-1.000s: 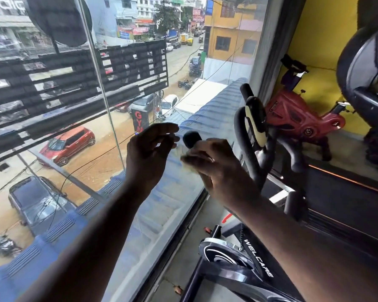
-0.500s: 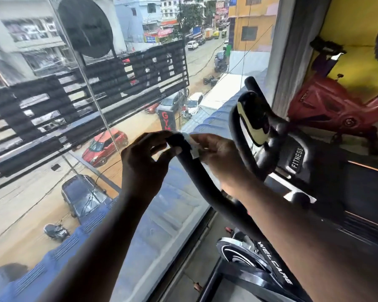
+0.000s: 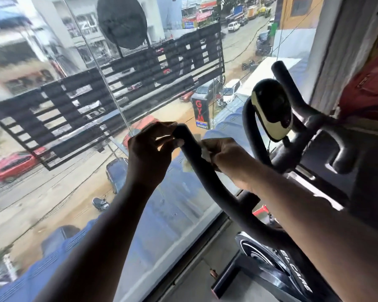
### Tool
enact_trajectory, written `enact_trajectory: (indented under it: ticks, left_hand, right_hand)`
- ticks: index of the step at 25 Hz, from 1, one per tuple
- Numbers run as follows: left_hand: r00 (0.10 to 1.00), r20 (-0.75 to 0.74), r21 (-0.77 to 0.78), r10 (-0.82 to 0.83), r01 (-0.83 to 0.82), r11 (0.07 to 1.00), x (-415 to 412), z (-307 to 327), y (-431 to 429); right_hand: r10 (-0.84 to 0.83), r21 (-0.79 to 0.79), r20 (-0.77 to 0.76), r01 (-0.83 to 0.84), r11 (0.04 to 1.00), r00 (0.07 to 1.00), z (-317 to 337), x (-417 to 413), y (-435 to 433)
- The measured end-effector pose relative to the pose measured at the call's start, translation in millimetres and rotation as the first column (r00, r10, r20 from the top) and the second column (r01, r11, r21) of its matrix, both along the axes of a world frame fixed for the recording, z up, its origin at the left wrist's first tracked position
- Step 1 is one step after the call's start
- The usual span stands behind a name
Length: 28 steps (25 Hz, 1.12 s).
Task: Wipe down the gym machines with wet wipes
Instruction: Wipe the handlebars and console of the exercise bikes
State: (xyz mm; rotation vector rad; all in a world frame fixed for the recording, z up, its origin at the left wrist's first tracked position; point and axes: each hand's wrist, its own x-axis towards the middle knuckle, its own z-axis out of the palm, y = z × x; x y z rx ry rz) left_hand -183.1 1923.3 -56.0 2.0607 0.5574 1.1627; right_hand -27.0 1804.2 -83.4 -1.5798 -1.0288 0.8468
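Two hands on padded handlebar (image 3: 205,177) of exercise bike (image 3: 260,258). Left hand (image 3: 150,155) pinches bar tip; right hand (image 3: 226,154) clamps wet wipe (image 3: 205,151) against bar just below. I judge wipe limp, light, damp; bar rigid, grippy. I'd wrap wipe round bar, steadying at tip.
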Motion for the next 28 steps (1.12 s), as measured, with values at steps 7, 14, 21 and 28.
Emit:
enact_trajectory:
  ticks: [7,14,21,28]
  left_hand:
    - [0.999,0.009,-0.123,-0.049,0.05,0.991,6,-4,-2]
    - [0.961,0.131,-0.181,-0.243,0.264,0.947,2,-17,14]
    - [0.967,0.013,0.357,-0.254,0.232,0.905,1,-50,8]
    - [0.973,-0.096,0.731,-0.209,0.211,0.649,13,-45,13]
  right_hand:
    - [-0.031,0.045,0.943,-0.034,0.998,0.33,-32,-42,-110]
    - [-0.166,0.183,0.968,-0.079,0.98,0.186,-39,-58,-42]
    - [-0.273,0.222,0.926,0.209,0.952,0.261,-68,-75,-160]
    - [-0.748,0.521,0.594,0.566,0.639,0.297,-79,-119,-57]
